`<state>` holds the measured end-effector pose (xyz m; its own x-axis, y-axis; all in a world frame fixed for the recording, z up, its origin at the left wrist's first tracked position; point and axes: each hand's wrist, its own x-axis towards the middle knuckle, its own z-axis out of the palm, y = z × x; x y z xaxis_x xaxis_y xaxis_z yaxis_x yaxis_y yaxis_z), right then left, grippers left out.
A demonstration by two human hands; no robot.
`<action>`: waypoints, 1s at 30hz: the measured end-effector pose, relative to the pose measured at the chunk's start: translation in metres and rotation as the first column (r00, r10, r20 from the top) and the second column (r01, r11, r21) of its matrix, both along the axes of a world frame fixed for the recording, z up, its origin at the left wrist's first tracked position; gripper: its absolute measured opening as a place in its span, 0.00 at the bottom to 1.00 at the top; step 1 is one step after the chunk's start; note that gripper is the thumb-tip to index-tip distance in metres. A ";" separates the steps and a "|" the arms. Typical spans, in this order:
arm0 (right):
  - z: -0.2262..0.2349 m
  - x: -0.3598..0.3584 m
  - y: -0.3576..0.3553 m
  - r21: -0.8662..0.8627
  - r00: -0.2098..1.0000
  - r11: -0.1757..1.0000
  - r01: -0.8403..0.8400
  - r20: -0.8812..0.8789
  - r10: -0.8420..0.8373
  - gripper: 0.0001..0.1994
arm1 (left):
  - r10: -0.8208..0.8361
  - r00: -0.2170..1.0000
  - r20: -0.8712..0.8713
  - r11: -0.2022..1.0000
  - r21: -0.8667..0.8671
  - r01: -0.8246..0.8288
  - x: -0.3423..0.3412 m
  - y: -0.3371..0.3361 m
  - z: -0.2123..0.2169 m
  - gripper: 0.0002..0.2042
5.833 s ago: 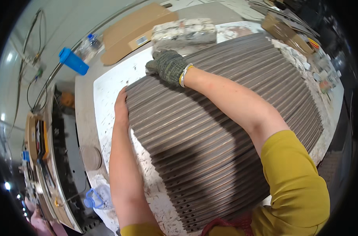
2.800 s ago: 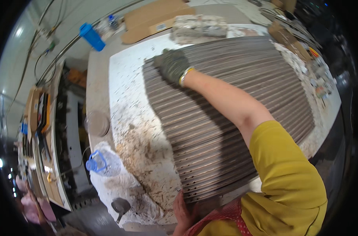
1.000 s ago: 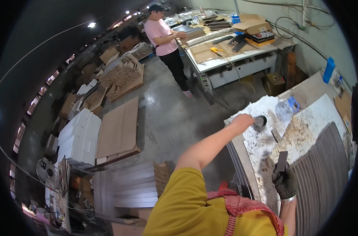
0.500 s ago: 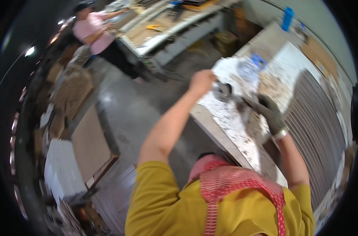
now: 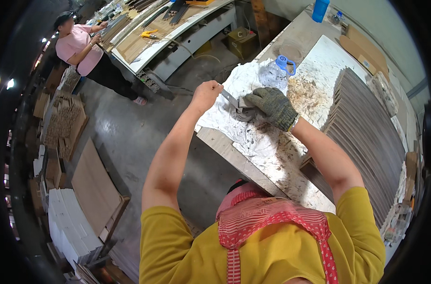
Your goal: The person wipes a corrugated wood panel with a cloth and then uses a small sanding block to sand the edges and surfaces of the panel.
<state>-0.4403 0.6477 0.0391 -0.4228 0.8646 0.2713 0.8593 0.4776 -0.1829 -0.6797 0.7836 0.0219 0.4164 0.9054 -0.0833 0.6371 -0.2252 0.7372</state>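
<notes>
Head view: a step is judged to be in hand, not finished; a slim, grey, flat handle (image 5: pixel 229 98) is gripped in the closed fingers of the bare left hand (image 5: pixel 207 96); a small, flat, grey piece (image 5: pixel 244 102) is pinched narrowly at the fingertips of the right hand (image 5: pixel 274 107), gloved in dark green-grey knit; both are held above the crumpled white cloth (image 5: pixel 230 127) spread at the left corner of the beige worktable (image 5: pixel 296 33); a dark grey, round cup (image 5: pixel 245 115) is seen just under the piece; whether it is joined to the handle, or touched by the piece, cannot be told.

Done, as far as shown: long, dark grey-brown, ribbed strips (image 5: pixel 367 128) are laid side by side along the worktable's right edge, on the white, speckled board (image 5: pixel 317 66); brown crumbs (image 5: pixel 311 96) are scattered on the board between strips and cloth.

Left: handle and piece are both in the hands, neither set down; count of pieces remaining cannot be told; cup contents hidden.
</notes>
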 end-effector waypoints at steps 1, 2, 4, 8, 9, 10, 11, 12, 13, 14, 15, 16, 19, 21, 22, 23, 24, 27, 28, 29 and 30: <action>-0.001 0.002 -0.001 -0.007 0.999 1.000 0.017 0.029 -0.017 0.31 | -0.010 0.999 0.045 0.999 -0.041 0.012 0.000 -0.001 0.000 0.16; 0.000 0.003 -0.002 0.083 0.998 0.995 -0.059 -0.008 0.060 0.31 | -0.002 0.996 0.086 0.997 -0.077 0.009 0.001 -0.002 0.000 0.16; 0.001 0.005 -0.005 0.182 0.994 0.977 -0.112 0.007 0.113 0.32 | 0.000 0.990 0.142 0.989 -0.149 0.021 0.004 -0.005 0.003 0.16; 0.007 0.005 -0.018 -0.015 1.000 1.000 0.019 -0.017 -0.020 0.25 | 0.020 0.992 0.128 0.985 -0.170 0.002 0.007 -0.014 0.012 0.16; 0.007 0.003 -0.023 -0.104 0.995 0.990 0.095 -0.029 -0.098 0.22 | 0.043 0.994 0.104 0.989 -0.148 -0.028 0.005 -0.016 0.013 0.15; 0.007 0.002 -0.029 -0.147 0.979 0.970 0.191 -0.044 -0.200 0.19 | 0.068 0.986 0.153 0.984 -0.173 -0.041 0.002 -0.018 0.013 0.15; 0.006 -0.002 -0.035 -0.136 0.951 0.965 0.225 -0.184 -0.247 0.17 | 0.094 0.975 0.202 0.979 -0.198 -0.053 -0.001 -0.020 0.013 0.15; 0.005 -0.004 -0.041 -0.358 0.793 0.918 0.170 -0.504 -0.343 0.16 | 0.136 0.961 0.243 0.973 -0.217 -0.082 -0.005 -0.021 0.012 0.15; 0.002 -0.008 -0.047 -0.566 0.529 0.823 0.045 -0.685 -0.500 0.16 | 0.165 0.936 0.310 0.959 -0.271 -0.079 -0.008 -0.024 0.010 0.13; -0.001 -0.011 -0.053 -0.687 0.224 0.705 -0.174 -0.725 -0.651 0.16 | 0.216 0.917 0.336 0.938 -0.333 -0.098 -0.012 -0.026 0.008 0.12; -0.004 -0.015 -0.057 -0.662 -0.018 0.655 -0.364 -0.698 -0.716 0.17 | 0.259 0.894 0.367 0.916 -0.387 -0.106 -0.016 -0.030 0.007 0.11; -0.008 -0.018 -0.062 -0.626 -0.153 0.647 -0.436 -0.657 -0.738 0.16 | 0.293 0.865 0.407 0.896 -0.433 -0.100 -0.019 -0.034 0.005 0.11; -0.016 -0.027 -0.069 -0.541 -0.365 0.653 -0.529 -0.550 -0.751 0.13 | 0.471 0.722 0.507 0.785 -0.614 -0.081 -0.023 -0.053 -0.002 0.08; -0.019 -0.032 -0.069 -0.458 -0.468 0.666 -0.588 -0.480 -0.743 0.14 | 0.499 0.681 0.536 0.749 -0.662 -0.027 -0.020 -0.069 -0.008 0.07; -0.019 -0.034 -0.069 -0.442 -0.517 0.673 -0.593 -0.432 -0.739 0.14 | 0.544 0.645 0.537 0.727 -0.686 -0.042 -0.018 -0.076 -0.011 0.07; -0.020 -0.035 -0.068 -0.408 -0.525 0.680 -0.609 -0.435 -0.731 0.15 | 0.577 0.617 0.535 0.697 -0.716 -0.032 -0.012 -0.084 -0.016 0.06; -0.019 -0.036 -0.068 -0.374 -0.534 0.686 -0.624 -0.437 -0.724 0.15 | 0.582 0.623 0.522 0.678 -0.735 -0.018 -0.008 -0.091 -0.020 0.06; -0.019 -0.037 -0.066 -0.278 -0.512 0.672 -0.686 -0.472 -0.718 0.16 | 0.634 0.567 0.527 0.685 -0.722 -0.095 0.003 -0.105 -0.030 0.07; -0.019 -0.037 -0.067 -0.315 -0.504 0.660 -0.682 -0.452 -0.736 0.17 | 0.657 0.523 0.543 0.678 -0.728 -0.096 0.005 -0.108 -0.032 0.07; -0.020 -0.037 -0.067 -0.266 -0.528 0.670 -0.693 -0.444 -0.724 0.17 | 0.674 0.457 0.580 0.691 -0.714 -0.114 0.007 -0.112 -0.034 0.07; -0.021 -0.037 -0.068 -0.285 -0.562 0.679 -0.676 -0.396 -0.726 0.16 | 0.682 0.462 0.567 0.665 -0.743 -0.070 0.009 -0.114 -0.034 0.07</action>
<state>-0.4771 0.5798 0.0179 -0.2182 0.9234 -0.3158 -0.8928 -0.3195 -0.3174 -0.6708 0.6691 -0.0125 0.2026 0.8609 -0.4667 -0.3415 0.5087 0.7903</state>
